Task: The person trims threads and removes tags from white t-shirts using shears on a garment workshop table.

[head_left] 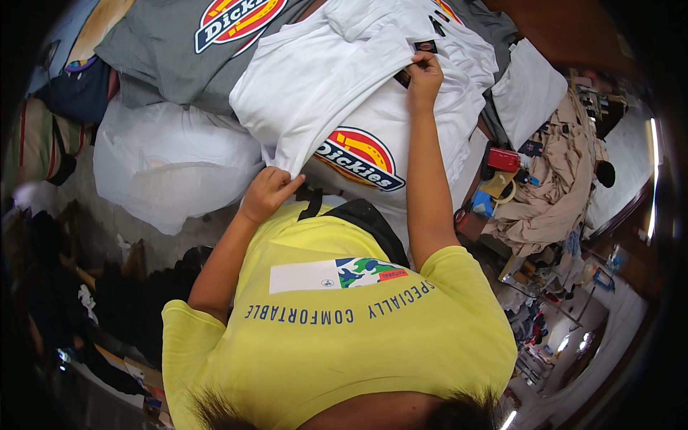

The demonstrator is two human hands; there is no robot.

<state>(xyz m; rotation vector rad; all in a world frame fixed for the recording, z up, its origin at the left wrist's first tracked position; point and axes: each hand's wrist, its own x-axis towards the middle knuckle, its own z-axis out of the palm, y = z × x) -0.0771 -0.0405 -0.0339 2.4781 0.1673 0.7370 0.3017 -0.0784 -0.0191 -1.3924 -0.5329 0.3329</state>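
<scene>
A white T-shirt (pixel 301 89) lies partly folded over on a pile of white shirts in front of me. My left hand (pixel 266 192) is closed, pinching the shirt's near corner between thumb and fingers. Farther off and to the right, my right hand (pixel 424 77) grips the other end of the same edge, beside a small black label (pixel 426 46). Between my hands the edge runs in a slanting line. Below it shows a white shirt front with a red, yellow and blue print (pixel 362 159). My right fingertips are partly hidden by the cloth.
Grey shirts (pixel 161 64) with a similar print lie at the far left. A clear plastic bag (pixel 175 161) bulges below them. On the right are a heap of beige cloth (pixel 548 193), a red box (pixel 504 160) and a tape roll (pixel 506 192).
</scene>
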